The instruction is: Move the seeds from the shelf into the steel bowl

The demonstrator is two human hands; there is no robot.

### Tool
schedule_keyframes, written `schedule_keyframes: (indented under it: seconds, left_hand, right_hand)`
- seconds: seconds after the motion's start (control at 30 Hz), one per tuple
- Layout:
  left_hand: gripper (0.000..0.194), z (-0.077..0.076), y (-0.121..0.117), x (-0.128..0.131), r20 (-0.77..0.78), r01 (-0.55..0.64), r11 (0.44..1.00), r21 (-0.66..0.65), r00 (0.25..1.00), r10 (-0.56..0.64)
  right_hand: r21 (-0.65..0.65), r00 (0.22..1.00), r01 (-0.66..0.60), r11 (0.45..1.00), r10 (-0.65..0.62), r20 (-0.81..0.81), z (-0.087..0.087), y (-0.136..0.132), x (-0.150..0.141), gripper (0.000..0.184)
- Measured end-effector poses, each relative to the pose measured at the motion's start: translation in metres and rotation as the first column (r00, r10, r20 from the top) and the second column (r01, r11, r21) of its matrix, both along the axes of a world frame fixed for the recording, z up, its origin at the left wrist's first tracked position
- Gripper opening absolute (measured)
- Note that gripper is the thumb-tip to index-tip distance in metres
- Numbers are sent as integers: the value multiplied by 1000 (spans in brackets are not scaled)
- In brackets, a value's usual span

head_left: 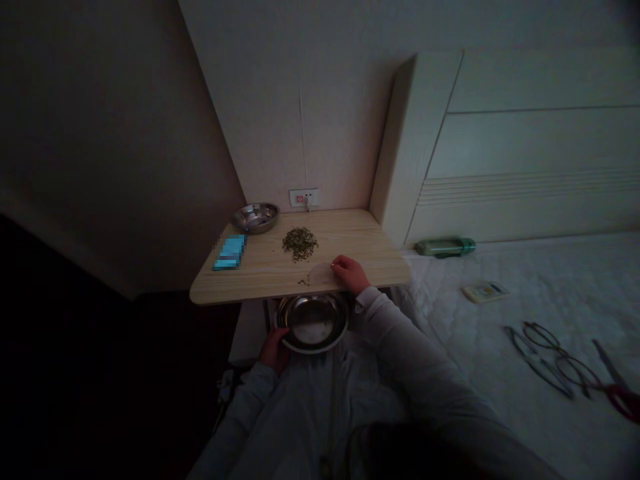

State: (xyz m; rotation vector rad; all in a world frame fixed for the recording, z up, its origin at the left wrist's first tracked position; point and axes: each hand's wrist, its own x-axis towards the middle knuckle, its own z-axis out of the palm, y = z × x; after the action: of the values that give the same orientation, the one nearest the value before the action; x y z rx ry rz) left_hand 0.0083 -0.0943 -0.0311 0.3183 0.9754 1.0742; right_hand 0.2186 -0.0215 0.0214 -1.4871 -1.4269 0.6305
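Observation:
My left hand [275, 348] grips the left rim of a metal bowl [313, 321], held just below the table's front edge. Pinched in my right hand [350, 273] is a thin, translucent, rounded piece [321, 273], its exact kind unclear in the dim light. It rests on or just over the wooden tabletop [250, 280], beside a few loose seed-like bits [303, 283]. Farther back on the table lies a pile of small greenish-brown seed-like pieces [300, 243]. The inside of the held bowl is dark and shiny.
Another metal bowl [256, 218] stands at the table's back left, near a lit phone [230, 252]. A wall socket [304, 197] with a plug sits behind. On the bed at right lie a green bottle [445, 247], a pale device [485, 292], glasses [547, 350] and scissors [620, 390].

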Motion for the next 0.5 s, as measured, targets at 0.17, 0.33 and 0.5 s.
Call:
schedule_keyframes:
  seconds: [0.17,0.33,0.5]
  left_hand:
    - [32,-2,1,1,24,-20,999,24,1000,20]
    - [28,-1,1,1,7,-24,1000,-4,1000,24]
    - [19,-3,2,0,9,-31,999,15,999,31]
  right_hand:
    - [-18,1000,-8,1000,8,3,0,0,0,12]
    - [-5,999,-40,999,40,0,0,0,0,11]
    - [-19,999,-38,999,38,-3,2,-2,-1,11]
